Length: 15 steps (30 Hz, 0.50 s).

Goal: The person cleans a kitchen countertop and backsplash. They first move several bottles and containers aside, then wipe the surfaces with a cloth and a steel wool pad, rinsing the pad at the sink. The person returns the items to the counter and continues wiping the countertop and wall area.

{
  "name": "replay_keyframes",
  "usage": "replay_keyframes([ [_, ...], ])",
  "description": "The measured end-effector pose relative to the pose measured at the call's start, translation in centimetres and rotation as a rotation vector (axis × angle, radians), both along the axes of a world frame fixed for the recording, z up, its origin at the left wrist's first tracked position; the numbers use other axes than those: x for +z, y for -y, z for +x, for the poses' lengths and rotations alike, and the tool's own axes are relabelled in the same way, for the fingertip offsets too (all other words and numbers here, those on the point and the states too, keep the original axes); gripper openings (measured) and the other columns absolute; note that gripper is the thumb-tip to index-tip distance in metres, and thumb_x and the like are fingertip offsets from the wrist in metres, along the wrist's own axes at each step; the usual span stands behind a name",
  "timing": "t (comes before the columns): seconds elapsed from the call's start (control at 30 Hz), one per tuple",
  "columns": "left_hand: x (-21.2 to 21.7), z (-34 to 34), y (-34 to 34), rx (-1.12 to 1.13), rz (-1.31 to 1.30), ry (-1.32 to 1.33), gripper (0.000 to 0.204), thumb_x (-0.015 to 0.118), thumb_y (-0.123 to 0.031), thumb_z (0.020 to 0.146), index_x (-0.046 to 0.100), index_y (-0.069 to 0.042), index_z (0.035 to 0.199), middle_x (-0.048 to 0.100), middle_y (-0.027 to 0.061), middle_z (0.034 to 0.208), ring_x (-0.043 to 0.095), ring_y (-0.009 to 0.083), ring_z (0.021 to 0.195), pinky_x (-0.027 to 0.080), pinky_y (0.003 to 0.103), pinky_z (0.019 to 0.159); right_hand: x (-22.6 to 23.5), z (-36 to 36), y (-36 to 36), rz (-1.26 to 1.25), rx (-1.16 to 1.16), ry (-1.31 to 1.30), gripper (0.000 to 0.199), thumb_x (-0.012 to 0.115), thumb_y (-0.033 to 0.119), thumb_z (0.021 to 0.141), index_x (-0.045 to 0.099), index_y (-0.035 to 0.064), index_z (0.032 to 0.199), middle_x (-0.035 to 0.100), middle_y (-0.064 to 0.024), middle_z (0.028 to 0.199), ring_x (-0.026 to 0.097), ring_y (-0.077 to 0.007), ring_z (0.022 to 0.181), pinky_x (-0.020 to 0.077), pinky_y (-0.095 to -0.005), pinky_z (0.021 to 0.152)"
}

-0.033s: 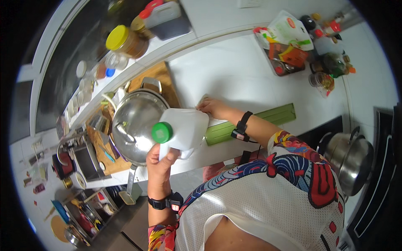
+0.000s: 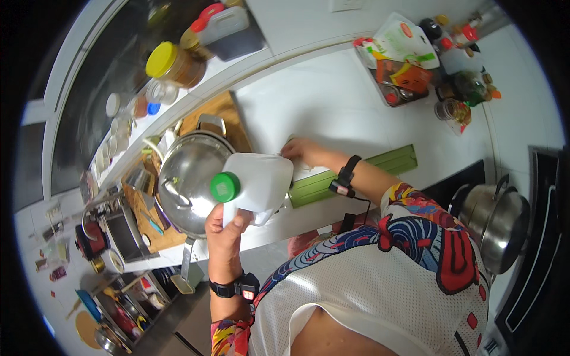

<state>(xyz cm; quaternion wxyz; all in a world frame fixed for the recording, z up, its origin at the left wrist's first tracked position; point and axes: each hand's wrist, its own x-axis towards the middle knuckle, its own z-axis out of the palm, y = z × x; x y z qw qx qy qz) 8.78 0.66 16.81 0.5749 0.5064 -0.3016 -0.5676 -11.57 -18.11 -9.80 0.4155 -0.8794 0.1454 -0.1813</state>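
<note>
My left hand (image 2: 225, 231) is closed round the handle of a translucent white plastic jug (image 2: 261, 181) with a green screw cap. The jug is tilted, its cap toward the left and its base toward my right hand. My right hand (image 2: 306, 152) rests low over the white counter just beyond the jug's base. Its fingers are bent over what looks like a pale cloth, mostly hidden beneath them. A long green tray (image 2: 374, 172) lies under my right wrist along the counter's front edge.
Left of the jug stands a steel pan with a domed lid (image 2: 193, 178), partly over a wooden board (image 2: 234, 121). Jars, including a yellow-lidded one (image 2: 172, 64), line the sill. A tray of packets (image 2: 404, 65) and bottles sit at the back right. Steel pots (image 2: 496, 225) stand at right.
The whole view has shifted slightly. Less of the pale cloth shows beyond my right fingers; the left hand keeps its hold on the jug.
</note>
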Motion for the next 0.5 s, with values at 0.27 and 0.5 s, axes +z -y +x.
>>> replay_keyframes([
  [0.27, 0.3, -3.9, 7.8, -0.111, -0.091, 0.024, 0.018, 0.066, -0.018, 0.086, 0.056, -0.003, 0.082, 0.044, -0.0014, 0.061, 0.041, 0.0102, 0.056, 0.042, 0.029, 0.067, 0.9, -12.9, 12.3, -0.031, -1.123, 0.002, 0.023, 0.053, 0.000, 0.082, 0.068, 0.0055, 0.099, 0.063, -0.0130, 0.112, 0.058, -0.0297, 0.107, 0.0456, -0.0370, 0.095],
  [0.5, -1.0, -9.7, 16.3, -0.108, 0.019, 0.059, 0.015, 0.057, -0.017, 0.092, 0.052, -0.007, 0.082, 0.040, -0.0038, 0.062, 0.037, 0.0082, 0.057, 0.042, 0.031, 0.071, -0.8, -5.1, -1.6, -0.332, -0.562, -0.188, 0.044, 0.053, -0.006, 0.070, 0.065, 0.0057, 0.111, 0.057, -0.0116, 0.126, 0.048, -0.0298, 0.120, 0.0404, -0.0375, 0.102],
])
